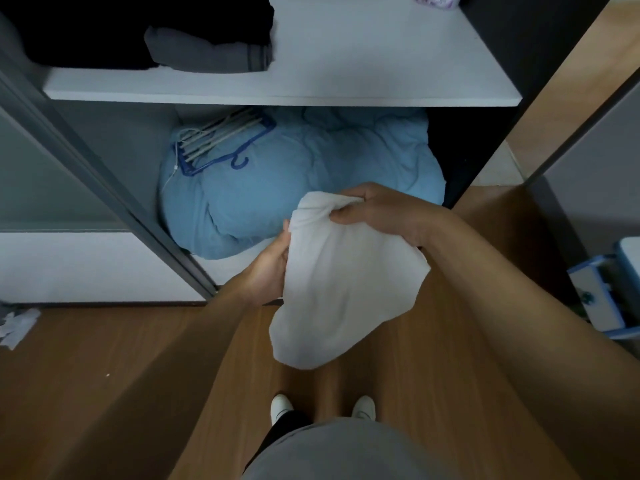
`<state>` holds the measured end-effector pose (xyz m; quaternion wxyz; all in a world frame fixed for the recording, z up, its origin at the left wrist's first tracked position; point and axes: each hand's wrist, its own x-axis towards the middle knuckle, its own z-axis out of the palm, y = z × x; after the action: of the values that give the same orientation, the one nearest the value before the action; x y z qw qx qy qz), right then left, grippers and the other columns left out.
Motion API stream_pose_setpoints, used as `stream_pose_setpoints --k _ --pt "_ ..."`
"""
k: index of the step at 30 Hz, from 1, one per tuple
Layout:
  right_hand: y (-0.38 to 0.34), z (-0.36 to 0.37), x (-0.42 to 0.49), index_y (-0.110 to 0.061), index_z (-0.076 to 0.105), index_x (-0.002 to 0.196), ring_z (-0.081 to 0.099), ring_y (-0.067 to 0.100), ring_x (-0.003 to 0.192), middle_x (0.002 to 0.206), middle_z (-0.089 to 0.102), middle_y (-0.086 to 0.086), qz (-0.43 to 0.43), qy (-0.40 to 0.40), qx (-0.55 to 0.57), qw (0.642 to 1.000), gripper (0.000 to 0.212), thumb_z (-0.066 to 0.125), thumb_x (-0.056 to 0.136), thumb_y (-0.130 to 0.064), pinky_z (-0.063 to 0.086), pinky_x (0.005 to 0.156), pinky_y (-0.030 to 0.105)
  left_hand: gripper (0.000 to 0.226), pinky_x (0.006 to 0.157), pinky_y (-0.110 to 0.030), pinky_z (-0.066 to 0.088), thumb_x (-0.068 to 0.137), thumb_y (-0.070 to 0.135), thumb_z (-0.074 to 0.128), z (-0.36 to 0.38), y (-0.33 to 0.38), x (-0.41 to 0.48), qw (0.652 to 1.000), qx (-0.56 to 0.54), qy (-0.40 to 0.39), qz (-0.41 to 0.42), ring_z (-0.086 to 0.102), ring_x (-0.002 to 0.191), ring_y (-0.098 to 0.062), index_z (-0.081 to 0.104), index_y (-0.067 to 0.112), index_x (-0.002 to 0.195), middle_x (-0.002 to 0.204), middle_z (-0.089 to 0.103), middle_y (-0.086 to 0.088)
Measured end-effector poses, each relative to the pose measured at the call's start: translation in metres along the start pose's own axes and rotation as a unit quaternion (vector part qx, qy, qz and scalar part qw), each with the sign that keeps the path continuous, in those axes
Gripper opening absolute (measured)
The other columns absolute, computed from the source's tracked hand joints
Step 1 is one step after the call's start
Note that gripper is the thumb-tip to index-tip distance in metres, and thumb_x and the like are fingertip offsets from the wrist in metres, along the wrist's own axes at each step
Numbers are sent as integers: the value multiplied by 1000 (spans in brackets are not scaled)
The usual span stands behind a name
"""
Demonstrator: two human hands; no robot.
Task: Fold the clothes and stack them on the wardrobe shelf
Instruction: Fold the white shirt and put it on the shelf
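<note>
A white garment (341, 292) hangs in front of me above the wooden floor. My right hand (377, 211) pinches its bunched top edge. My left hand (272, 268) holds its left side, fingers tucked behind the cloth. Above them runs the white wardrobe shelf (346, 81). On the shelf's left end lie a folded grey garment (211, 51) and a dark stack (86, 32) behind it.
Under the shelf a blue duvet (304, 178) fills the wardrobe bottom, with a bundle of hangers (221, 140) on it. The sliding door frame (104, 174) slants at the left. A blue and white box (602, 292) stands at the right. White scraps (17, 325) lie on the floor.
</note>
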<state>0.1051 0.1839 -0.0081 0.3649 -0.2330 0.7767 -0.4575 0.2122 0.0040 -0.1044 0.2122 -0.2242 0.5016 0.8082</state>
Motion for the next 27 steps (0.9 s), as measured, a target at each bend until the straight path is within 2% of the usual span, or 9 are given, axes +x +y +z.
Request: stream_pose_setpoints --k 2,5,9,12,15,17,22,25,27 --pt "-1 -7 3 -39 70 91 68 -8 70 79 73 -21 28 12 -3 1000 14 71 89 -25 48 54 5 75 107 -45 44 74 76 54 -8 -8 -4 994 76 -76 24 58 126 -21 54 29 132 137 61 0" --pt "0 -19 9 -27 77 102 70 -3 78 91 74 -16 47 61 75 994 18 67 91 -16 51 63 7 67 104 -48 49 73 58 77 -5 -10 -8 961 254 -99 34 64 119 -22 59 27 130 127 68 -1" --pt "15 -41 8 -11 67 116 68 16 78 105 67 10 31 174 395 901 27 56 99 -30 58 70 26 59 91 -43 56 78 38 76 4 -14 -12 991 105 -52 58 67 114 -26 59 20 131 122 71 -4" --pt "58 -29 -3 -13 66 123 73 21 90 116 71 10 93 172 408 892 53 45 99 -55 57 73 33 51 85 -39 58 85 28 67 2 -7 -11 997 -26 -37 60 67 114 -29 58 11 132 124 69 -11" --pt "103 16 -17 -29 81 86 74 12 81 88 78 -4 109 120 461 872 57 35 100 -59 56 72 31 40 86 -36 57 93 32 58 -2 6 -9 998 -59 -15 30 69 108 -26 63 10 127 119 72 -11" --pt "115 43 -30 -33 79 82 72 9 77 79 76 -9 108 113 506 848 49 40 96 -59 56 69 29 33 79 -31 58 100 31 50 -5 14 -8 996 -80 18 28 73 94 -20 64 9 120 106 75 -8" --pt "116 77 -36 -9 67 121 73 24 99 114 73 12 70 132 455 878 42 74 84 -25 59 73 30 60 81 -36 56 100 58 38 -12 16 1 995 -74 66 9 72 101 -24 66 8 119 115 73 -12" --pt "107 78 -30 -4 62 127 71 27 102 118 71 15 79 176 478 857 41 71 88 -10 59 75 32 78 93 -39 54 86 72 45 -26 5 -2 999 -49 6 18 60 124 -26 56 14 137 136 62 -9" --pt "102 72 -27 -4 65 124 71 26 103 116 72 14 95 178 506 839 35 70 90 -12 59 77 33 63 90 -36 54 84 62 60 -32 -10 -5 999 27 -10 16 63 121 -23 62 21 131 133 65 -5"
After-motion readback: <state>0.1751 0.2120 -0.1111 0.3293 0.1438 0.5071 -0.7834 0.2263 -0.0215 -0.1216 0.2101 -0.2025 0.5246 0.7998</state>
